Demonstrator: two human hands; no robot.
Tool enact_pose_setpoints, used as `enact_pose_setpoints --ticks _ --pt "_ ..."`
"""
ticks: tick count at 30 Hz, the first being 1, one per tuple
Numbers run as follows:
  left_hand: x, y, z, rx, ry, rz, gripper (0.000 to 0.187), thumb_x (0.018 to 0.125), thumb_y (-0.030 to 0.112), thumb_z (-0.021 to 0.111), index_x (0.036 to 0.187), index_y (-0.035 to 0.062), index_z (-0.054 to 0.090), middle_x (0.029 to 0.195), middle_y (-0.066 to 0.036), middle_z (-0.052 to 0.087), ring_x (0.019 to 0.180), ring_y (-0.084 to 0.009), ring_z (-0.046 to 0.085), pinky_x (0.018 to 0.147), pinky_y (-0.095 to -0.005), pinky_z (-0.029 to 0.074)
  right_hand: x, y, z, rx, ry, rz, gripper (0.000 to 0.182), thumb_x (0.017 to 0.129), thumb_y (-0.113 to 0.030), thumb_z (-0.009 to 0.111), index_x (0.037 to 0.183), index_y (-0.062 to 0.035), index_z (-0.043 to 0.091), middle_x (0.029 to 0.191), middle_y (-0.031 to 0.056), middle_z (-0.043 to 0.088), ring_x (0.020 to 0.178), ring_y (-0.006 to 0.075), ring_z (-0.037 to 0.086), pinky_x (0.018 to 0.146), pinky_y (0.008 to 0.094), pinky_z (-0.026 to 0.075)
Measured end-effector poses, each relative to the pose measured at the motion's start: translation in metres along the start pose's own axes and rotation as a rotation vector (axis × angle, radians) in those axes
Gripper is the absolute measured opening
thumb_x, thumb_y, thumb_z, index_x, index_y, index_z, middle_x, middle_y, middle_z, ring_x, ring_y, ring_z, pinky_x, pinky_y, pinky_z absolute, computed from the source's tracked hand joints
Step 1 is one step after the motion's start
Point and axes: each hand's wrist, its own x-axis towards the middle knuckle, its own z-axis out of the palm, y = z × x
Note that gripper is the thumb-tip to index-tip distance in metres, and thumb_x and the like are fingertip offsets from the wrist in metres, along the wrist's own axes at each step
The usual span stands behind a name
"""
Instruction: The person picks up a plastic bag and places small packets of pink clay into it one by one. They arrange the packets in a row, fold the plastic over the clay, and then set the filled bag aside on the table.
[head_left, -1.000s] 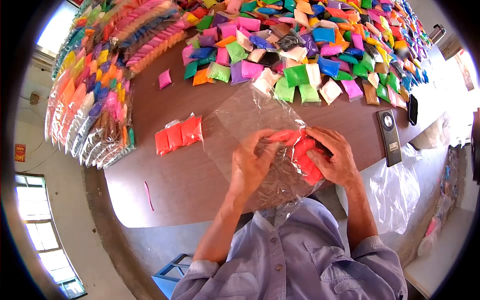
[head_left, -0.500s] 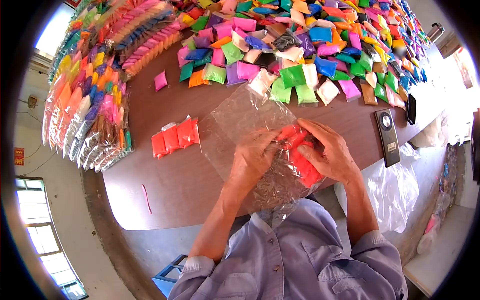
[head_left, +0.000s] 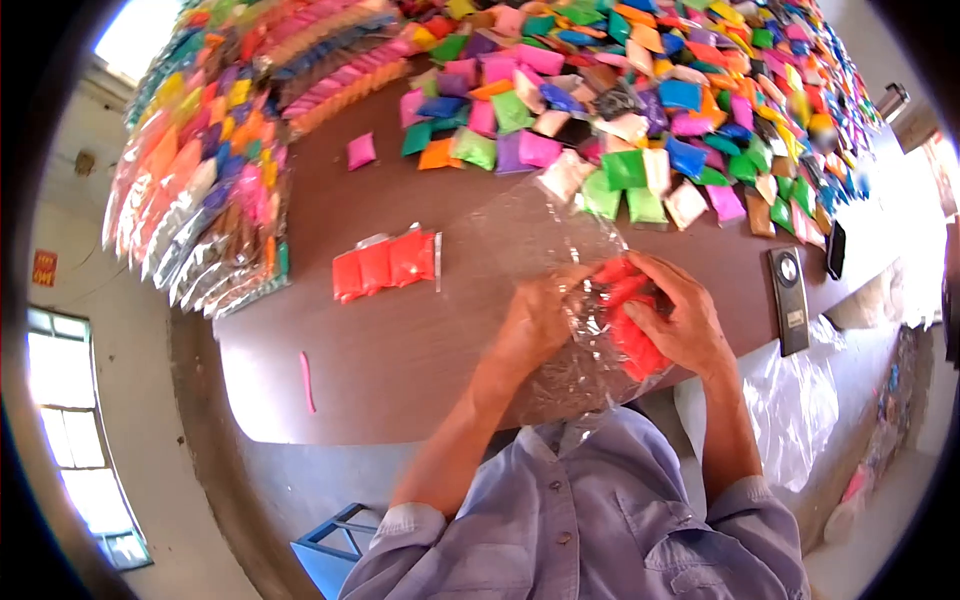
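Note:
Bright red packets are bunched between my hands at the table's front edge, with crinkled clear film over them. My right hand curls round them from the right, thumb pressed on top. On the other side my left hand is closed on the clear plastic bag, its fingertips right against the packets. The bag's loose part spreads away over the table, and its lower end hangs by my shirt. To the left lies a joined row of red packets in clear film, apart from both hands.
A big heap of colourful packets covers the table's far side. Filled clear bags stack at the left. A lone pink packet, a pink strip and a phone lie on the brown table.
The whole view has shifted, so the table and its contents sit farther right. My left hand has drawn slightly closer to the red packets, and the bag's loose part has moved. My right hand keeps its grip.

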Motion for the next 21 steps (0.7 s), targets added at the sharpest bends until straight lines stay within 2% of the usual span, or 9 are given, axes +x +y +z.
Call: enact_pose_setpoints --ticks 2,4,9,11,12,14,16,18,21 --pt "-0.003 -0.006 0.002 0.007 0.017 0.002 0.039 0.095 0.005 0.079 0.133 -0.0014 0.076 0.125 -0.025 0.079 0.115 -0.0425 0.077 0.100 -0.0454 0.061 0.000 0.000 0.001 0.009 0.001 -0.018 0.061 0.091 -0.013 0.085 0.148 -0.0034 0.067 0.147 0.0208 0.071 0.134 0.0391 0.069 0.110 0.0448 0.056" --pt "-0.008 -0.011 0.006 0.242 0.089 0.085 0.041 0.094 0.007 0.080 0.134 0.0000 0.076 0.125 -0.025 0.078 0.121 -0.0442 0.073 0.104 -0.0479 0.060 0.000 0.000 0.001 0.010 0.010 -0.021 0.061 0.090 -0.011 0.085 0.148 -0.0032 0.068 0.146 0.0209 0.071 0.132 0.0387 0.070 0.109 0.0443 0.057" --pt "-0.023 0.007 -0.012 0.250 0.069 -0.063 0.033 0.094 0.008 0.080 0.126 0.0001 0.077 0.126 -0.024 0.076 0.122 -0.0437 0.071 0.107 -0.0479 0.058 0.001 -0.004 0.000 0.036 -0.020 0.067 0.061 0.090 -0.010 0.085 0.148 -0.0031 0.068 0.144 0.0210 0.072 0.132 0.0375 0.071 0.109 0.0433 0.056" --pt "-0.038 -0.012 -0.025 0.541 0.044 0.110 0.027 0.096 0.007 0.078 0.123 0.0014 0.077 0.126 -0.020 0.077 0.115 -0.0422 0.074 0.100 -0.0464 0.061 0.000 -0.001 0.001 0.044 -0.014 0.045 0.061 0.090 -0.010 0.086 0.148 -0.0031 0.068 0.143 0.0210 0.073 0.132 0.0369 0.071 0.110 0.0429 0.056" --pt "-0.044 -0.005 -0.037 0.546 0.045 0.108 0.027 0.096 0.007 0.078 0.123 0.0014 0.077 0.126 -0.020 0.077 0.115 -0.0422 0.074 0.100 -0.0464 0.061 0.000 0.001 0.002 0.046 -0.007 0.029 0.062 0.090 -0.010 0.086 0.148 -0.0031 0.068 0.143 0.0210 0.073 0.131 0.0362 0.071 0.110 0.0426 0.055" --pt "-0.057 0.010 -0.070 0.418 0.210 -0.041 0.025 0.097 0.008 0.078 0.121 0.0043 0.077 0.123 -0.015 0.078 0.109 -0.0375 0.077 0.093 -0.0434 0.064 0.001 0.001 0.001 0.077 -0.017 0.063 0.062 0.090 -0.011 0.086 0.149 -0.0032 0.068 0.142 0.0209 0.073 0.130 0.0355 0.072 0.110 0.0425 0.055" --pt "-0.064 0.001 -0.113 0.656 0.378 -0.060 0.023 0.098 0.010 0.079 0.120 0.0068 0.078 0.120 -0.013 0.079 0.104 -0.0327 0.079 0.087 -0.0404 0.064 0.000 0.002 0.001 0.103 -0.029 0.100 0.062 0.090 -0.012 0.086 0.149 -0.0034 0.068 0.141 0.0208 0.074 0.130 0.0348 0.072 0.109 0.0424 0.055" --pt "-0.063 -0.007 -0.161 0.714 0.552 -0.218 0.017 0.100 0.017 0.077 0.115 0.0081 0.079 0.116 -0.015 0.079 0.105 -0.0377 0.076 0.091 -0.0483 0.061 0.000 0.005 0.002 0.114 -0.029 0.114 0.062 0.090 -0.013 0.085 0.149 -0.0034 0.068 0.139 0.0202 0.074 0.127 0.0338 0.072 0.108 0.0420 0.055" --pt "-0.056 -0.032 -0.225 0.902 0.560 -0.335 0.024 0.098 0.022 0.080 0.118 0.0092 0.080 0.117 -0.014 0.079 0.099 -0.0368 0.076 0.089 -0.0466 0.061 0.001 0.005 0.003 0.114 -0.022 0.077 0.062 0.090 -0.014 0.085 0.149 -0.0034 0.068 0.138 0.0196 0.074 0.125 0.0333 0.072 0.108 0.0420 0.055"
